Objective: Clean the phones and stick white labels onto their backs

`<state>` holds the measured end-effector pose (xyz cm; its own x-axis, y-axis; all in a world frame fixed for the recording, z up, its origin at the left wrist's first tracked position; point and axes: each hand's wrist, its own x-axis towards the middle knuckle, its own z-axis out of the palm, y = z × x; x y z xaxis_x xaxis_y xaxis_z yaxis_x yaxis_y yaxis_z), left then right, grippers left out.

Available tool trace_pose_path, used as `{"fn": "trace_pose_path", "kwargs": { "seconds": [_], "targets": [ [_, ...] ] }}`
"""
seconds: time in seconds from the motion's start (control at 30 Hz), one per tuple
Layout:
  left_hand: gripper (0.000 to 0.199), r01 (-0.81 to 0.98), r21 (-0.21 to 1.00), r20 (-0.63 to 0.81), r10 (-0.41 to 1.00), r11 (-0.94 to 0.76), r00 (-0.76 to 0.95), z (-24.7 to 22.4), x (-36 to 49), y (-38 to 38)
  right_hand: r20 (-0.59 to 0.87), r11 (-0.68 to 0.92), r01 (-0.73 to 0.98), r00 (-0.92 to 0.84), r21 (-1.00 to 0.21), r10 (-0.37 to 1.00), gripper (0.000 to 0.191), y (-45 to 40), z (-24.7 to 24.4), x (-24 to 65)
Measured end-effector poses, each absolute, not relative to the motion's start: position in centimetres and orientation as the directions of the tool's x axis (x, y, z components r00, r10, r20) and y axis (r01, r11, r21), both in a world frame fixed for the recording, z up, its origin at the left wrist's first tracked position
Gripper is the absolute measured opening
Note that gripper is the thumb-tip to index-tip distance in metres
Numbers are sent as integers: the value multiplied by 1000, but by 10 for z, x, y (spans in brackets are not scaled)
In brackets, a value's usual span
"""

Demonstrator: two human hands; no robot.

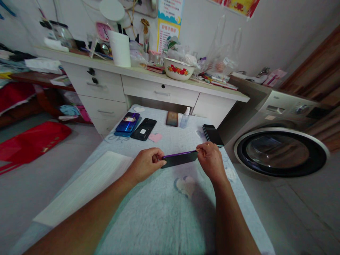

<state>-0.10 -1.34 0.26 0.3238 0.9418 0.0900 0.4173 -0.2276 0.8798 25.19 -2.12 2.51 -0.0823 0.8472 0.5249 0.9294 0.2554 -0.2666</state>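
A smartphone [180, 159] with a dark face and a purple edge is held level above the table, tilted so its long edge faces up. My left hand [148, 161] pinches its left end between thumb and fingers. At the other end my right hand [211, 159] grips the phone's corner, fingers closed. Beyond them lie a blue phone [129, 121] on top of another blue one, and a black phone [144, 129] with a white label. To the right a dark phone [213, 135] rests on at least one more. A clear spray bottle [185, 118] stands upright near the far edge.
The table [159, 219] has a pale cloth with heart prints. A white sheet [87, 187] lies on its left side. A small brown patterned item [172, 119] sits beside the bottle. A cluttered desk [143, 76] is behind; a washing machine [276, 134] stands at right.
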Motion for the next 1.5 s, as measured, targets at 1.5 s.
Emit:
{"fn": "trace_pose_path", "kwargs": {
  "seconds": [1.5],
  "targets": [
    [11, 397, 879, 130, 934, -264, 332, 0, 0, -14, 530, 609, 727, -397, -317, 749, 26, -48, 21, 163]
  ]
}}
